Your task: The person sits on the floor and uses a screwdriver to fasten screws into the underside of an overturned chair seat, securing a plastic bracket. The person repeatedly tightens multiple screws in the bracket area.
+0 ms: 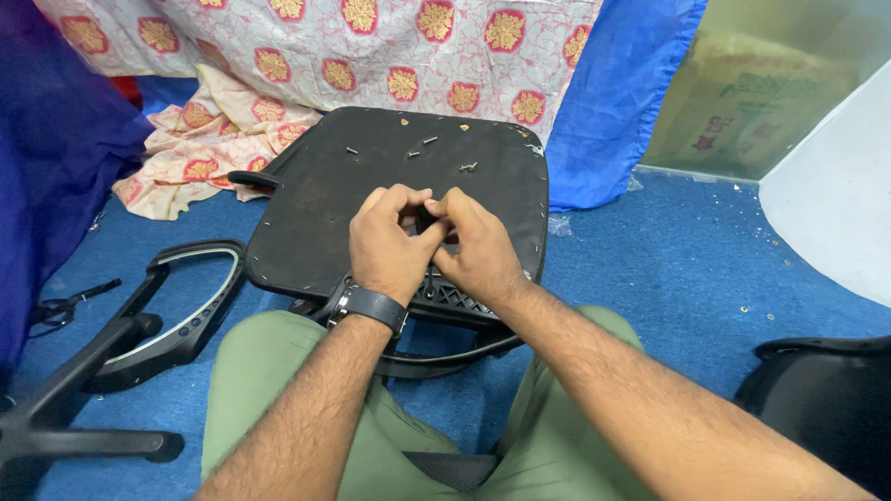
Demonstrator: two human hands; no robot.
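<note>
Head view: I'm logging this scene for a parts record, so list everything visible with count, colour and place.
seat pan: one, black, upside down on the floor ahead of the knees
screws: about five, metallic, loose on the seat pan's far half
armrest: one, black, on the carpet at left
chair base leg: one, black, lower left
scissors: one pair, dark, far left
patterned cloth: one, white with red-gold motifs, behind
blue cloth: one, right of it
carpet: blue
left hand: wristband, fingers pinched at something small and hidden
right hand: fingers meeting the left's
</note>
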